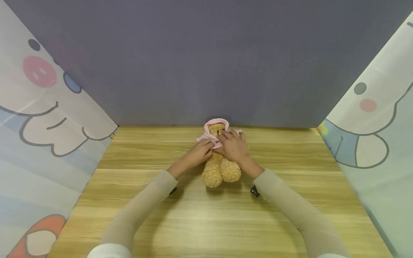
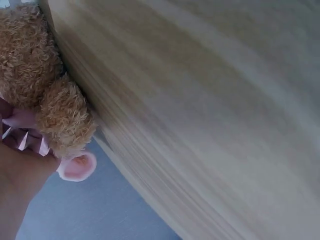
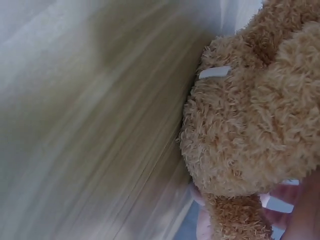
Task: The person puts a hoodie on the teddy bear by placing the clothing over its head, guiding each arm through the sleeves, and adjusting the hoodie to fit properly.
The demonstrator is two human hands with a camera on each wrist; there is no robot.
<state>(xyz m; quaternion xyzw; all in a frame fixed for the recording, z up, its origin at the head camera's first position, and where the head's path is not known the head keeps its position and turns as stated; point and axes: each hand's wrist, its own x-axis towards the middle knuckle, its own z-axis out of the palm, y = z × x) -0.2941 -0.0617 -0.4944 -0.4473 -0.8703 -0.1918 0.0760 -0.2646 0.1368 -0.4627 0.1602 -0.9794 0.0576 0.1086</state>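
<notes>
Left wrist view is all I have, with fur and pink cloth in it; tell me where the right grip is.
Observer: The right grip lies over the upper body of the teddy bear, partly covering its face.
Operator: Tell me what frames that face.
Observer: In the head view, a pink hood goes around it.
Operator: Report one detail from the right wrist view.
Observer: A white tag shows on the bear's fur, close to the wooden table.

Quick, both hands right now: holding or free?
Left hand: closed, pinching the pink garment.
Right hand: on the teddy bear's front; whether it grips anything cannot be told.
</notes>
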